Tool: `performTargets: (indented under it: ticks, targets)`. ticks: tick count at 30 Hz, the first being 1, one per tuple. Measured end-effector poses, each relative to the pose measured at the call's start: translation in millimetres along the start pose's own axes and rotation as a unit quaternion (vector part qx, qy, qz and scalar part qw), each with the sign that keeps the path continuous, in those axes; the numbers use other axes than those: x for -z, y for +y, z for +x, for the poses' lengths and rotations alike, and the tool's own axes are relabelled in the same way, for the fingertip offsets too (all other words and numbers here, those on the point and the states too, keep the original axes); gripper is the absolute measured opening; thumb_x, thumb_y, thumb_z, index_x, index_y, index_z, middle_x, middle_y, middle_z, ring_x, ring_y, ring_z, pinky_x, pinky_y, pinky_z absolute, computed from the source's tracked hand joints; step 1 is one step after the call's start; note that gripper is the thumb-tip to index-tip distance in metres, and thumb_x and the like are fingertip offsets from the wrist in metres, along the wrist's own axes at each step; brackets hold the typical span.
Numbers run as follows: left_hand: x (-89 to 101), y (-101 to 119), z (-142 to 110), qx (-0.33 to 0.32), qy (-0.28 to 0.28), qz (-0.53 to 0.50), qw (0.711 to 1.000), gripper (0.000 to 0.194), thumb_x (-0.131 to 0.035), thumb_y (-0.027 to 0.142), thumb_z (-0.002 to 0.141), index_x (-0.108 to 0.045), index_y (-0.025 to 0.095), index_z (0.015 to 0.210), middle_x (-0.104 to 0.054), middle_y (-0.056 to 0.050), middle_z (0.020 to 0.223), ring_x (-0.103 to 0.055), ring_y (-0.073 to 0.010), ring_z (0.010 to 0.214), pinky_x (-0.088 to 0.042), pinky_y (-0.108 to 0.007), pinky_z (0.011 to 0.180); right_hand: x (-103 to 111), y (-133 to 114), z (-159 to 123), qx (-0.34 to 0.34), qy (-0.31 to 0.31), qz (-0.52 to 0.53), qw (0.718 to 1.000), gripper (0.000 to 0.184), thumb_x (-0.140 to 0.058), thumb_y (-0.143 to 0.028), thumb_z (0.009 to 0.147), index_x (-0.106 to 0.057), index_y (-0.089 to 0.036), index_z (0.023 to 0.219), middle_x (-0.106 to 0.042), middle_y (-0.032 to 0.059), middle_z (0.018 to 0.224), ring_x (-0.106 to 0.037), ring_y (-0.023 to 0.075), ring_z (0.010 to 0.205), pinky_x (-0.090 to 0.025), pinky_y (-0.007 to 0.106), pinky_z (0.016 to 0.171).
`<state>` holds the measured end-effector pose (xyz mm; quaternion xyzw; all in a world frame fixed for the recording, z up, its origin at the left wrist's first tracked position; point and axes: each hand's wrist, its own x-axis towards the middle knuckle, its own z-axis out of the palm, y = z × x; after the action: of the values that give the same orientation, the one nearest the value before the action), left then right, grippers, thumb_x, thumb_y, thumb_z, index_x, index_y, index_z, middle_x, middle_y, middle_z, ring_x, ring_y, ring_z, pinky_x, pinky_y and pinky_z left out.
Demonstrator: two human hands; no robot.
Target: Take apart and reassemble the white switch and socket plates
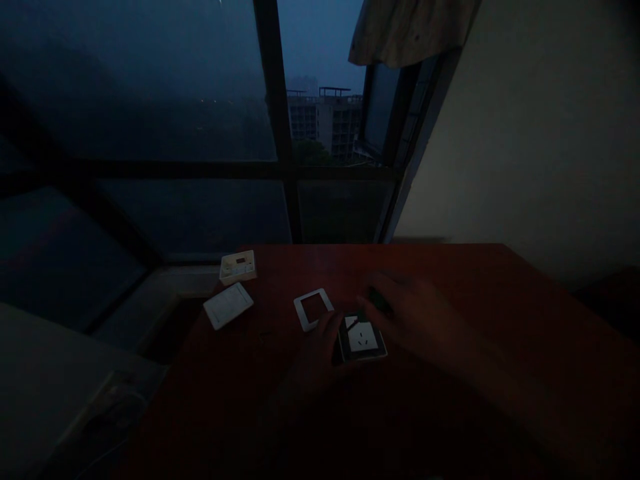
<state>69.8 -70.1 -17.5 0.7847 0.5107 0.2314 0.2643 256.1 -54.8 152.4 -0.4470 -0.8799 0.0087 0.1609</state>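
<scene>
A white wall socket (363, 339) with a dark surround lies on the red-brown table. My left hand (320, 353) is closed around its left side, thumb along the near edge and fingers at the far left corner. Just above the socket's far side is my right hand (407, 310), its fingers wrapped round the green handle of what looks like a screwdriver (381, 301). A thin dark shaft seems to slant over the socket's upper left, but its tip is hard to make out. Behind my left fingers lies a white square frame (306, 313), flat on the table.
Toward the table's (450, 280) left edge lie a white rectangular plate (229, 307) and an open white back box (239, 275). A small dark piece (265, 335), too dim to name, lies nearer. Windows (200, 207) stand behind, with a pale wall (530, 153) at right. Light is low.
</scene>
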Motion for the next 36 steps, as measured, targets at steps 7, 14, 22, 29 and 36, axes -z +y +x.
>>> performTargets:
  ticks: [7, 14, 22, 29, 36]
  targets:
    - [0.0, 0, 1, 0.005, -0.007, -0.006, 1.000, 0.089, -0.075, 0.040, 0.071, -0.027, 0.023, 0.144, -0.027, -0.013, 0.150, -0.032, -0.0325, 0.134, -0.033, -0.048, 0.108, 0, -3, 2, 0.010, 0.002, 0.001, 1.000, 0.017, -0.044, -0.028, 0.093, -0.056, -0.018, 0.098, -0.066, 0.0055, 0.089, -0.063, 0.0170, 0.073, -0.041, 0.026, 0.060]
    - [0.4, 0, 0, 0.007, -0.003, -0.015, 1.000, 0.087, -0.074, 0.038, 0.072, -0.027, 0.024, 0.144, -0.027, -0.012, 0.150, -0.032, -0.0317, 0.134, -0.033, -0.047, 0.108, -4, 4, 8, -0.011, 0.006, -0.014, 1.000, 0.019, -0.044, -0.031, 0.092, -0.056, -0.018, 0.099, -0.067, 0.0062, 0.089, -0.063, 0.0184, 0.075, -0.040, 0.027, 0.059]
    - [2.2, 1, 2, 0.002, -0.004, -0.011, 1.000, 0.088, -0.075, 0.040, 0.070, -0.029, 0.023, 0.143, -0.029, -0.013, 0.149, -0.034, -0.0322, 0.133, -0.033, -0.046, 0.108, -4, -18, 25, -0.089, -0.005, -0.100, 0.991, 0.027, -0.039, -0.039, 0.094, -0.058, -0.020, 0.093, -0.067, 0.0070, 0.082, -0.063, 0.0191, 0.064, -0.032, 0.027, 0.049]
    - [0.9, -2, 2, 0.000, -0.011, -0.010, 1.000, 0.080, -0.074, 0.041, 0.071, -0.034, 0.025, 0.139, -0.035, -0.012, 0.146, -0.036, -0.0346, 0.131, -0.037, -0.050, 0.104, -5, -19, 26, 0.077, -0.019, 0.124, 0.989, 0.020, -0.049, -0.018, 0.086, -0.053, -0.020, 0.106, -0.066, 0.0040, 0.098, -0.061, 0.0144, 0.083, -0.041, 0.024, 0.066]
    - [0.2, -3, 1, 0.000, -0.012, -0.013, 1.000, 0.087, -0.073, 0.043, 0.072, -0.027, 0.024, 0.144, -0.026, -0.012, 0.150, -0.032, -0.0339, 0.134, -0.033, -0.049, 0.107, -3, -12, 26, -0.094, -0.012, -0.076, 0.993, 0.029, -0.040, -0.043, 0.092, -0.059, -0.021, 0.096, -0.068, 0.0081, 0.084, -0.065, 0.0230, 0.068, -0.039, 0.029, 0.054]
